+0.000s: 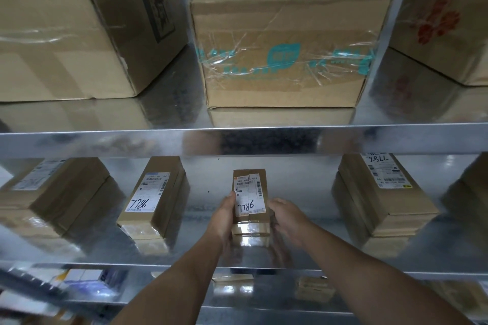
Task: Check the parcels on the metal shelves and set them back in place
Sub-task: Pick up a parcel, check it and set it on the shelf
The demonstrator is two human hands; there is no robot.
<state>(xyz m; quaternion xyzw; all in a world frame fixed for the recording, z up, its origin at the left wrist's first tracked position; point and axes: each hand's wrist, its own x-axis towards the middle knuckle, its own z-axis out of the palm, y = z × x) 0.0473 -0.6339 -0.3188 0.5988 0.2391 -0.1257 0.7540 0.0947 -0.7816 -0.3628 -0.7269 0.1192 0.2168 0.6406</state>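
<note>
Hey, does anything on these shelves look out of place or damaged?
The right-hand parcel on the middle shelf lies turned round: its handwritten 7786 reads upside down, unlike the held parcel's. Above, the teal-printed box has a dented top and wrinkled tape.

I see matt brown cardboard on the small parcel [261, 175], a smooth white paper label [249, 198] on top and glossy clear tape [250, 228] round its near end, while the metal shelf [303, 198] gleams mirror-bright and crinkled shiny plastic tape [264, 60] wraps the big box [285, 8].

The metal shelves [158, 143] carry taped cardboard boxes [285, 47] above labelled parcels [154, 199]
</note>
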